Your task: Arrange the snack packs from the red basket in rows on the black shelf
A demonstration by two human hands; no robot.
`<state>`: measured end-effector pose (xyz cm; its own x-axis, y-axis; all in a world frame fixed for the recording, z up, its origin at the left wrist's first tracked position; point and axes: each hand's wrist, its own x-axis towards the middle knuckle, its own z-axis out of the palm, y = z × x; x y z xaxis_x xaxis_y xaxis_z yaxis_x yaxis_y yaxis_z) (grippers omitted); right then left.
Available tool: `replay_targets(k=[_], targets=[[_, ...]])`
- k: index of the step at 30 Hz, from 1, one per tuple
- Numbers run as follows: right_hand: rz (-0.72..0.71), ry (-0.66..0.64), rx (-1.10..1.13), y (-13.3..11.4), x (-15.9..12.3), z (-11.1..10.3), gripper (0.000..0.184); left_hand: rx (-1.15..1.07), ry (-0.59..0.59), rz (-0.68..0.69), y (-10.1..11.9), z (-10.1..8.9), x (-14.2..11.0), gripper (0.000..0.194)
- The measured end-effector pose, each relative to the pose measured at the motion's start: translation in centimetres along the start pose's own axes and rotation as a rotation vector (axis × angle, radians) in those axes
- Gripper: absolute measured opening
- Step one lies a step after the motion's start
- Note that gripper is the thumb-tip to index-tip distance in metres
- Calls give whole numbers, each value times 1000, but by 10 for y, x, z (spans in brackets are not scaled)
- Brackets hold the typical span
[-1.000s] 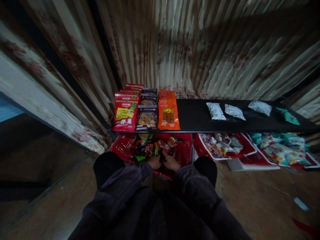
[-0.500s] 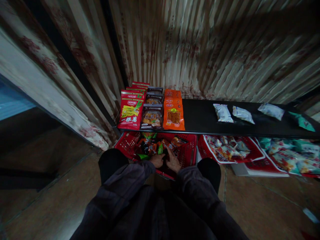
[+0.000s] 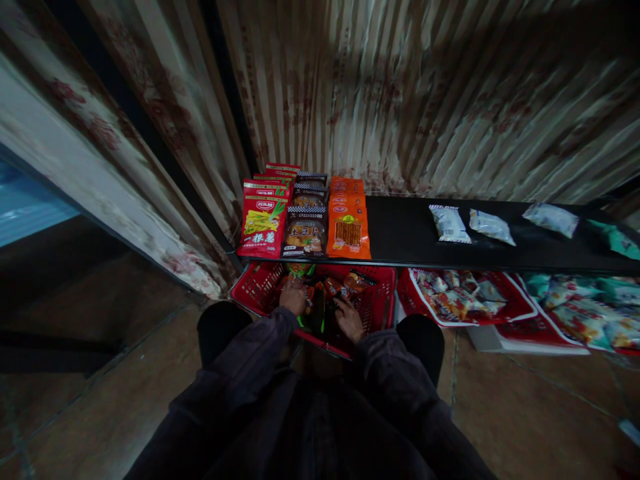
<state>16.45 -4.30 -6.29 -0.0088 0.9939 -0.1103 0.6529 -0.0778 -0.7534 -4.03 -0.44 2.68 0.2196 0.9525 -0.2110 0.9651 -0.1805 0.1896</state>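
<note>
The red basket [image 3: 385, 287] sits at lower centre of the frame between the two knees [image 3: 220, 333], a spot that seems to suit both arms reaching in together. The loose snack packets [image 3: 356, 283] lie jumbled inside it, below the shelf [image 3: 400, 233]. The left hand [image 3: 294, 295] lies over packets on the basket's left side, fingers extended; whether it grips one cannot be told. The right hand [image 3: 349, 319], fingers partly curled, dips into the right side, its grasp likewise unclear. A dark packet with green edges [image 3: 319, 310] lies between them.

On the shelf, centre of the frame, packets stand one behind another, fronts outward, probably so each kind stays together and readable: at least four red packets [image 3: 263, 227], three dark brown packets [image 3: 305, 230] and at least three orange packets [image 3: 349, 233]. Toward the right lie three white packets [image 3: 450, 223] and one green packet [image 3: 617, 239], spaced apart. Two more filled baskets [image 3: 410, 293] show at right; packets inside overlap too much to count
</note>
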Motion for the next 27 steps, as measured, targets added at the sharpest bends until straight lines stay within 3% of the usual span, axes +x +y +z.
replay_targets(k=[5,9,18,23,27], targets=[[24,53,30,-2,1,-1,41,40,-81,-121,-23,3,2,58],[7,44,39,-2,-1,0,40,55,-95,-97,-17,5,1,58],[-19,56,4,-5,-4,-1,39,87,-70,-88,-12,-12,-8,53],[-13,75,-12,-5,-3,1,38,93,-46,-26,-7,-26,-9,52],[-30,92,0,-11,-1,0,44,92,-96,62,2,-42,-9,44]])
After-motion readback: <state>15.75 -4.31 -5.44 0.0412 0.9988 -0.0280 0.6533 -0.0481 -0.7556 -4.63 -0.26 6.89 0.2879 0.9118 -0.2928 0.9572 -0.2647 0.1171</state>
